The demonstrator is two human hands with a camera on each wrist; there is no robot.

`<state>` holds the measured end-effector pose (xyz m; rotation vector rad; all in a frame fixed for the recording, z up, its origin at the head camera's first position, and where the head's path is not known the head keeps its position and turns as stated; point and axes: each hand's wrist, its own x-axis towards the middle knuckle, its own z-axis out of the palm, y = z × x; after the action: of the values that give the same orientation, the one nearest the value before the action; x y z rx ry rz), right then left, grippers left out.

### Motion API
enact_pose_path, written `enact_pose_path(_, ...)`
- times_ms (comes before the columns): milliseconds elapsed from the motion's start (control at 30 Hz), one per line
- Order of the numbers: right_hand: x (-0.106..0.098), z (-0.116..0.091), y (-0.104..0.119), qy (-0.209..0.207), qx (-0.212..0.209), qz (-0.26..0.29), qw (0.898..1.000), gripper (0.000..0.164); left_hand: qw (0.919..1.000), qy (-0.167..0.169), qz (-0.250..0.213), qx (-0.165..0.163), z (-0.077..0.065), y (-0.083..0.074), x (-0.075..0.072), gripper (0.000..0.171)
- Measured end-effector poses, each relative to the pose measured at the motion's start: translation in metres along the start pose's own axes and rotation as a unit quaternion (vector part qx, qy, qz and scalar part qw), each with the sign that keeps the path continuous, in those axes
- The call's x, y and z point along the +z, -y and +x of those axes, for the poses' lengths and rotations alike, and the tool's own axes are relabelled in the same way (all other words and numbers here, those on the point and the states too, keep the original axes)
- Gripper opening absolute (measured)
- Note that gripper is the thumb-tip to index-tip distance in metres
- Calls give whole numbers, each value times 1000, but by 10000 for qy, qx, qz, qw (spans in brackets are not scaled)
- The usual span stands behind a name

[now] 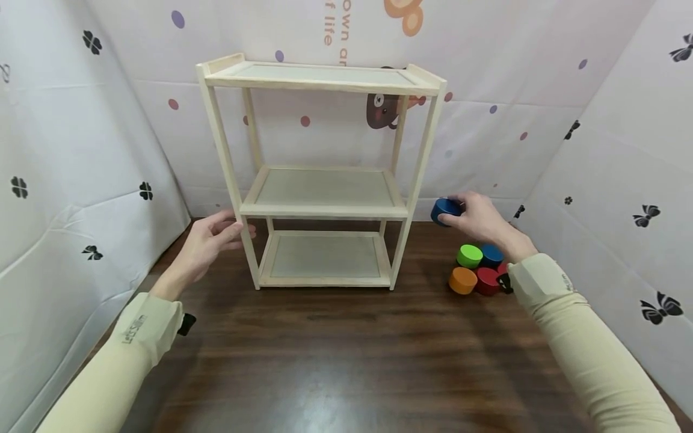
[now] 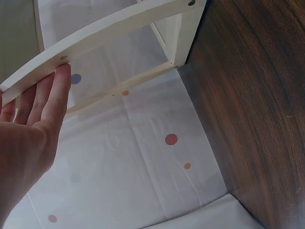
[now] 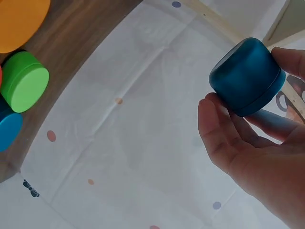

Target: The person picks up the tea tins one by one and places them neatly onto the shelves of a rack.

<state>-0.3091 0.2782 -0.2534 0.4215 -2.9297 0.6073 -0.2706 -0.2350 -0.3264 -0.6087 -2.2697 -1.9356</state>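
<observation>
My right hand (image 1: 479,218) pinches a small blue lidded round jar (image 3: 247,78) between thumb and fingers, raised to the right of the rack. In the right wrist view the jar is tilted, with its lid seam toward the thumb side. A three-tier cream wooden shelf rack (image 1: 325,210) stands upright in the middle of the head view. My left hand (image 1: 212,240) holds its left front post, a little below the middle shelf; some fingertips show past the post. Seen from the left wrist, the fingers (image 2: 55,98) lie against the post, and the thumb is hidden.
On the dark wooden floor (image 1: 325,349), right of the rack, sits a group of round jars: lime green (image 1: 469,256), orange (image 1: 462,281), blue (image 1: 491,256) and red (image 1: 488,281). My right forearm passes close by them. White patterned cloth (image 1: 612,180) walls the back and sides.
</observation>
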Motion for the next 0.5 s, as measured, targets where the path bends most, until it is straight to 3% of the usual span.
enact_pose_path(300,-11,-1,7,23,174,225,9996,61,9993,-124,351,-73,1,-1,1,39)
enact_pose_path(500,-16,0,12,19,239,245,9994,65,9998,-93,193,-9,0,0,1,36)
